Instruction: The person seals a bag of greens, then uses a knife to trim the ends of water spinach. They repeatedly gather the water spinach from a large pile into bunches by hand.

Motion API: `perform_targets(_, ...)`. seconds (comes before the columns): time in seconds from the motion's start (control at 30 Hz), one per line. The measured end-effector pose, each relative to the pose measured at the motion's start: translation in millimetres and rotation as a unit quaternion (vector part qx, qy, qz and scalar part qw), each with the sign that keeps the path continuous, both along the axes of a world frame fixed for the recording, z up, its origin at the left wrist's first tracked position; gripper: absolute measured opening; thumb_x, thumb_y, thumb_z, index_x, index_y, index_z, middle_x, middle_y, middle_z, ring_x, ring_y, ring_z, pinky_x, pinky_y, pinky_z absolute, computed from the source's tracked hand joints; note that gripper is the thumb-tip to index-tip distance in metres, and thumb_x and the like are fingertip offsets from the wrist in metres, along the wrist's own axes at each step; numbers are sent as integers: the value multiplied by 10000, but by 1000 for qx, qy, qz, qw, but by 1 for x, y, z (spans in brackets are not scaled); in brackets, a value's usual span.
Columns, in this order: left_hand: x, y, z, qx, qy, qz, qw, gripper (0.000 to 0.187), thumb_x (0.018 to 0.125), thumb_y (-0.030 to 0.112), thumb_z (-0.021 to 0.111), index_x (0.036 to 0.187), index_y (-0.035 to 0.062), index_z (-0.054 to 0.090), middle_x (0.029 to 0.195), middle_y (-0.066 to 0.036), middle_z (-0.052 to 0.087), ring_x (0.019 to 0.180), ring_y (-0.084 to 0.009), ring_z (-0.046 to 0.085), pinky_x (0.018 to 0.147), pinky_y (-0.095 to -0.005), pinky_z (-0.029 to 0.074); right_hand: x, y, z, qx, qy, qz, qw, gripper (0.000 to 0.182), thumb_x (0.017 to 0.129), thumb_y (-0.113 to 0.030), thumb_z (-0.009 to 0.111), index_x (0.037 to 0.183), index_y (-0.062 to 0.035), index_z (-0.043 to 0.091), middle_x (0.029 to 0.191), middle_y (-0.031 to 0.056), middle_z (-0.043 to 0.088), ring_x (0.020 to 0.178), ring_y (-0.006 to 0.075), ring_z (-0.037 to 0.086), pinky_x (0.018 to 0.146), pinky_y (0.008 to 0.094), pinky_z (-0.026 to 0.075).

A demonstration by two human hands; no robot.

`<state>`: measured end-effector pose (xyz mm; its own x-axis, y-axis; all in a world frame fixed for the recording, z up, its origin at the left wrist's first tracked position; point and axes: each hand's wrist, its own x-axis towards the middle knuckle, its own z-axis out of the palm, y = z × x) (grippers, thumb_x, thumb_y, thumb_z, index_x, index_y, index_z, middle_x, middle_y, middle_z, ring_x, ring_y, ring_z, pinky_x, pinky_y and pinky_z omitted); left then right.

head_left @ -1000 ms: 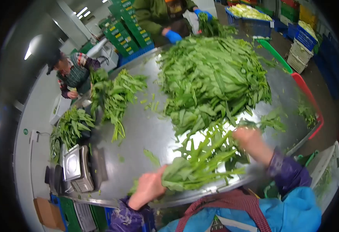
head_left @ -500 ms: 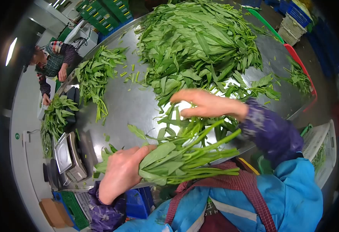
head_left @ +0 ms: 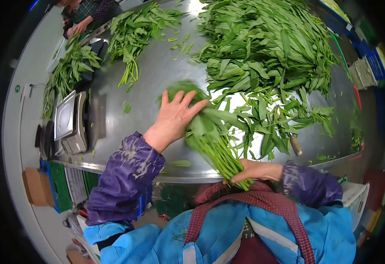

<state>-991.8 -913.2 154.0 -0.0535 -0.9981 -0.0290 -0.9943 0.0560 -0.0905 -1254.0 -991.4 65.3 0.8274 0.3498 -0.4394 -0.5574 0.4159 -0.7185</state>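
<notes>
My right hand (head_left: 258, 170) is closed round the stems of a bunch of water spinach (head_left: 216, 149) at the table's near edge. The stems slant down to the right and the leaves point away from me. My left hand (head_left: 175, 119) lies over the leafy end with its fingers spread, touching the leaves. Leaf tips beyond the left fingers are smeared by motion. Loose water spinach (head_left: 263, 119) is scattered right of the bunch, with a wooden-handled tool (head_left: 295, 144) partly under it; its blade end is hidden.
A large heap of water spinach (head_left: 267, 48) covers the far right of the metal table (head_left: 153, 97). A smaller bunch (head_left: 135, 35) lies far left. A weighing scale (head_left: 71, 125) stands at the left edge, near more greens (head_left: 76, 66). Another person (head_left: 85, 17) is beyond the far left corner.
My right hand has come down from above the loose greens and closed on the stems. My left hand has moved away from me and right, its fingers now spread. The bunch has turned; the view has shifted.
</notes>
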Motion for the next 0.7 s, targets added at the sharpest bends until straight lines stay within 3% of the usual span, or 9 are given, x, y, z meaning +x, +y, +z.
perform_targets(0.03, 2, 2, 0, 22, 1, 14, 1000, 742, 611, 111, 722, 1274, 197, 403, 1261, -121, 408, 1140, -306, 424, 883, -535, 344, -1, 9, -3, 34, 56, -80, 995, 328, 781, -144, 654, 1046, 18, 549, 945, 87, 623, 906, 154, 575, 825, 261, 446)
perform_targets(0.13, 13, 27, 11, 66, 41, 70, 995, 872, 522, 77, 780, 1293, 180, 386, 1323, -125, 336, 1172, -324, 395, 934, -517, 335, -12, 17, -17, 104, 72, -140, 982, 350, 789, -167, 649, 1065, 19, 541, 974, 96, 616, 926, 161, 571, 835, 270, 442)
perform_targets(0.23, 23, 63, 12, 102, 216, 184, 953, 698, 677, 182, 714, 1290, 90, 392, 1237, -127, 449, 1127, -291, 450, 924, -398, 385, -17, 18, -16, 96, 58, -165, 980, 384, 789, -188, 648, 1090, 17, 529, 989, 94, 612, 921, 165, 571, 843, 274, 439)
perform_targets(0.27, 17, 80, -3, 180, 292, 223, 913, 614, 732, 223, 676, 1265, 57, 421, 1182, -117, 513, 1085, -264, 492, 894, -357, 406, -17, 17, -13, 85, 52, -167, 981, 395, 790, -194, 647, 1101, 16, 523, 1000, 93, 610, 922, 165, 571, 847, 275, 436)
perform_targets(0.33, -27, 107, -50, 282, 648, 238, 666, 497, 812, 292, 633, 1203, 24, 481, 1046, -85, 582, 963, -203, 548, 812, -332, 436, -13, 16, -8, 47, 49, -145, 987, 434, 768, -173, 673, 1128, 7, 510, 1016, 93, 608, 934, 155, 562, 842, 274, 436)
perform_targets(0.4, -76, 98, -47, 325, 769, 285, 470, 553, 865, 243, 575, 1318, 22, 347, 1267, -105, 462, 1115, -204, 479, 926, -351, 404, -4, 22, 8, -126, -14, -125, 984, 457, 737, -133, 699, 1129, 1, 507, 1019, 92, 611, 930, 134, 556, 820, 273, 442)
perform_targets(0.53, -122, 81, -64, 79, 898, 262, 345, 496, 879, 187, 548, 1312, 36, 357, 1276, -96, 454, 1125, -197, 471, 927, -352, 406, 16, 25, 50, -284, -131, -143, 939, 462, 721, -128, 711, 1112, 8, 508, 954, 65, 614, 861, 114, 556, 779, 262, 449)
perform_targets(0.6, -119, 84, -49, 11, 874, 326, 361, 435, 894, 115, 500, 1301, 43, 364, 1292, -91, 432, 1160, -196, 437, 959, -366, 376, 16, 20, 38, -243, -68, -123, 960, 378, 783, -174, 666, 1087, 3, 527, 920, 50, 604, 853, 104, 551, 757, 254, 451)
perform_targets(0.7, -120, 91, -79, -77, 934, 302, 173, 408, 911, 182, 469, 1290, 59, 376, 1250, -79, 464, 1127, -220, 468, 956, -394, 376, 22, 29, 12, 0, 113, -354, 928, 240, 891, -219, 541, 1038, -29, 558, 825, 30, 594, 710, 87, 548, 605, 250, 459)
